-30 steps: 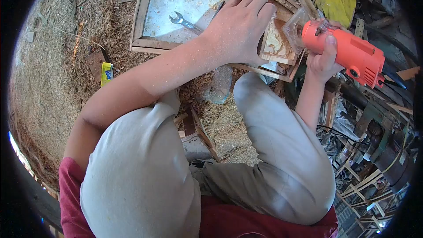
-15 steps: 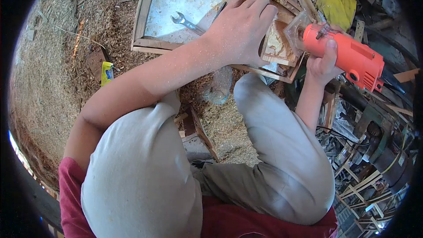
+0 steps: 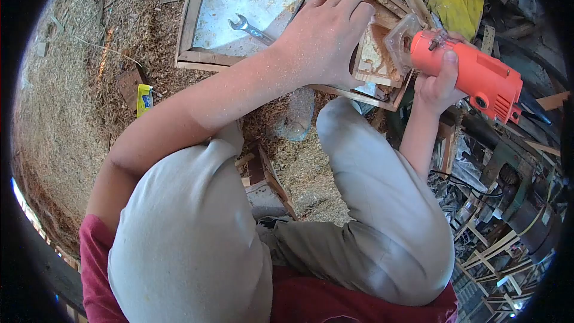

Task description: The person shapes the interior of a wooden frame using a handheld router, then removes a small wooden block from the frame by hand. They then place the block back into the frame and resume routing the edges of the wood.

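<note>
My right hand [image 3: 439, 84] is wrapped round an orange power tool [image 3: 469, 76], whose clear base plate [image 3: 399, 42] meets the edge of a wooden piece [image 3: 376, 57]. That piece lies in a wood-framed tray [image 3: 194, 57] with a pale, dusty bottom. My left hand [image 3: 326, 39] is spread over the wooden piece, fingers apart, pressing on it; the palm's contact is hidden. A metal wrench [image 3: 251, 29] rests in the tray, left of my left hand. The tool's cutting end is hidden from view.
Sawdust and wood shavings cover the ground [image 3: 66, 107]. A yellow packet [image 3: 144, 99] lies at the left, a yellow cloth [image 3: 457, 6] at the upper right. Below the tray is a clear plastic piece [image 3: 296, 115]. Machinery [image 3: 520, 197], cables and wood scraps crowd the right side.
The tray and the wrench have shifted very slightly left and up in view. Both hands keep nearly the same pose, with the power tool still held at the wooden piece.
</note>
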`<state>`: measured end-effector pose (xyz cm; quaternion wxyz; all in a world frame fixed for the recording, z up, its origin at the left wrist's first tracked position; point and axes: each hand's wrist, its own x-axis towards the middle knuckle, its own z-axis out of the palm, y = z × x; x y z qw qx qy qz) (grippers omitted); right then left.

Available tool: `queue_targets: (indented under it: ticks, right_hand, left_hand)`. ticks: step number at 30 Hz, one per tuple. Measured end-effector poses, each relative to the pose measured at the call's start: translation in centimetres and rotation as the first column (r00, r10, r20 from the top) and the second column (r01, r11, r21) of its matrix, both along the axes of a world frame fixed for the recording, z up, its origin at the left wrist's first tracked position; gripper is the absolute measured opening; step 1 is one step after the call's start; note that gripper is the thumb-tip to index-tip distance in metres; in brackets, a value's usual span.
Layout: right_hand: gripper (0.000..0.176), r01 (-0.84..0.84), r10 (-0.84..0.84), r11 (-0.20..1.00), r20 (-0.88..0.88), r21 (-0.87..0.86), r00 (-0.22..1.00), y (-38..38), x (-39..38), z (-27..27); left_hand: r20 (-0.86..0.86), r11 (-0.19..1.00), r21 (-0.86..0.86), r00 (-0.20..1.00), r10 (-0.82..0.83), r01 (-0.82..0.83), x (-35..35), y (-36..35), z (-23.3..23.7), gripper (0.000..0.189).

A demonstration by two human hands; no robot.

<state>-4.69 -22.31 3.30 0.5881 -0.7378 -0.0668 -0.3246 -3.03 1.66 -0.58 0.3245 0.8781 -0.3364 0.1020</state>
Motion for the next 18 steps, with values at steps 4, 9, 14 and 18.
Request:
queue_targets:
  ticks: [4, 9, 14, 18]
  right_hand:
    - [0.05, -0.014, 0.015, 1.0, -0.002, 0.007, 1.0, 0.19, 0.43, 0.14]
    - [0.051, -0.021, 0.021, 1.0, -0.007, -0.003, 1.0, -0.22, 0.62, 0.07]
    - [0.052, -0.007, 0.007, 0.998, 0.0, 0.058, 1.0, 0.23, 0.55, -0.04]
    - [0.052, -0.009, 0.009, 0.999, 0.012, 0.036, 1.0, 0.43, 0.52, 0.21]
  left_hand:
    - [0.016, 0.999, -0.038, 1.0, 0.007, -0.006, -0.1, -0.02, -0.17, 0.103]
    - [0.005, 1.0, -0.005, 1.0, -0.003, 0.003, 0.03, 0.03, -0.04, 0.102]
    - [0.006, 1.0, -0.025, 1.0, -0.004, 0.004, 0.01, 0.07, -0.05, 0.102]
    - [0.015, 1.0, -0.025, 1.0, -0.005, 0.006, 0.02, 0.12, -0.21, 0.102]
